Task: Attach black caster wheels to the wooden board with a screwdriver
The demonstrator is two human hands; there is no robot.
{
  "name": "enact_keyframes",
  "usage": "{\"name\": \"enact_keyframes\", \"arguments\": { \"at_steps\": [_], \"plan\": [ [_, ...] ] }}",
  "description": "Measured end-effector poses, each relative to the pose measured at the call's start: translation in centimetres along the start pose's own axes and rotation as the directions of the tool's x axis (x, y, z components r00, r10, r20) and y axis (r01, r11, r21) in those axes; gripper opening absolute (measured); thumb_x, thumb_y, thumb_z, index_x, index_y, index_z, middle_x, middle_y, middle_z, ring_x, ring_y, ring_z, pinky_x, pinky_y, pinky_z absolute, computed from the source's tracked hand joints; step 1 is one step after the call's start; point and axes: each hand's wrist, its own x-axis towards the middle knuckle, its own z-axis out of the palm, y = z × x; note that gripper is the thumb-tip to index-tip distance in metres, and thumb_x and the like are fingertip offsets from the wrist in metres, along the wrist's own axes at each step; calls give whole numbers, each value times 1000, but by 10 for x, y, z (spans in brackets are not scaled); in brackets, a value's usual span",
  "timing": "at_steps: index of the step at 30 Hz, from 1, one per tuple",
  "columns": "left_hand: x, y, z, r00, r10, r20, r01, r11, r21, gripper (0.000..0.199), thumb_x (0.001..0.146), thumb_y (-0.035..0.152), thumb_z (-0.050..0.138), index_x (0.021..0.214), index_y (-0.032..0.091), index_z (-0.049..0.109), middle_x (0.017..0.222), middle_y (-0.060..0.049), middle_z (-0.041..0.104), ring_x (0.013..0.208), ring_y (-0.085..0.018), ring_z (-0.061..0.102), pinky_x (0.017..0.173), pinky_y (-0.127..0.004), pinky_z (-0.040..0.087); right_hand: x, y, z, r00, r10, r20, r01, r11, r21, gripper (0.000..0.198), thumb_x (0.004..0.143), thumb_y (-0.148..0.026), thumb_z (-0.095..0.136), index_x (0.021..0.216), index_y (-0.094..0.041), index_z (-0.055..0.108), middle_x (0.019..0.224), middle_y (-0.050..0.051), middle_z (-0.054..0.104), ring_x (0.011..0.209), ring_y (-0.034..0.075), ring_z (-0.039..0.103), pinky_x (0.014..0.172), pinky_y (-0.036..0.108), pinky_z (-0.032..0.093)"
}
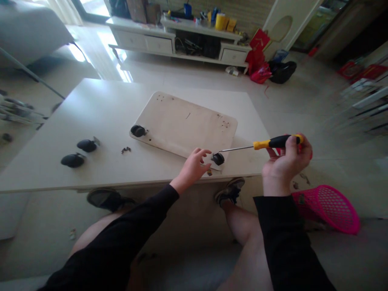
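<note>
My right hand [286,157] is closed round the handle of a yellow and black screwdriver [268,143]. Its shaft points left, and the tip is at a black caster wheel [218,159] on the near right corner of a pale rounded board [184,121]. Beside that caster, my left hand [197,165] has its fingers apart, with nothing visible between them. Whether its fingertips touch the board I cannot tell. A second caster [138,130] sits on the board's left corner. Groups of small holes mark the two far corners.
Two loose casters [87,145] lie on the left of the white table [100,101]. Several small screws [125,150] rest between them and the board. A pink basket [336,210] stands on the floor at right. Beyond the table is a low white cabinet [157,44].
</note>
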Motion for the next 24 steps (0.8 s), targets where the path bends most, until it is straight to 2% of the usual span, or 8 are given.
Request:
{"name": "enact_keyframes", "arguments": {
  "at_steps": [2,5,8,10,14,17,20,24],
  "plan": [
    [4,-5,13,995,89,44,-93,990,102,47,72,4,87,112,29,83,109,-5,64,86,-20,58,89,-34,51,4,-2,-4,1000,0,-18,0,1000,20,40,75,-37,81,111,-31,64,115,5,71,112,28,74,62,30,64],
    [9,-11,29,976,173,135,-206,935,289,46,78,12,88,119,30,80,120,-9,63,111,-29,59,109,-44,47,7,-6,-9,997,-56,-60,58,998,27,38,75,-35,83,109,-30,67,116,5,72,112,27,74,61,28,63],
    [14,-17,39,968,190,164,-241,882,404,47,81,17,89,124,29,76,123,-10,61,122,-34,56,114,-48,44,8,-7,-13,987,-132,-91,134,991,19,39,73,-34,85,108,-26,70,113,5,72,107,25,73,58,27,62],
    [15,-19,41,971,178,158,-231,864,447,49,82,17,88,127,29,74,124,-11,60,125,-35,54,115,-50,42,7,-6,-15,983,-169,-66,169,986,-7,42,72,-35,87,109,-25,71,109,4,72,101,24,73,57,28,61],
    [17,-20,35,975,154,158,-209,871,444,52,77,12,88,125,27,74,122,-11,59,122,-35,54,115,-51,42,1,0,-16,973,-222,58,227,967,-113,39,80,-45,85,113,-29,71,106,2,69,105,24,74,76,40,69],
    [17,-19,24,970,171,175,-227,897,380,53,74,6,84,122,30,78,120,-9,59,118,-32,55,115,-49,45,-8,-1,-15,966,-213,148,232,964,-131,38,81,-48,85,112,-31,71,109,3,69,110,24,73,90,47,69],
    [16,-18,13,949,201,243,-282,886,368,55,77,1,78,121,33,82,123,-9,60,117,-30,56,116,-49,45,-16,-4,-13,960,-163,228,200,969,-148,37,81,-47,86,112,-33,72,114,4,70,110,24,72,87,42,69],
    [15,-18,6,903,253,347,-394,808,437,56,80,1,74,125,33,82,128,-11,61,123,-32,56,118,-52,45,-20,-3,-12,941,-174,290,230,958,-170,36,84,-47,86,113,-31,73,113,4,70,106,22,72,83,38,68]
  ]
}}
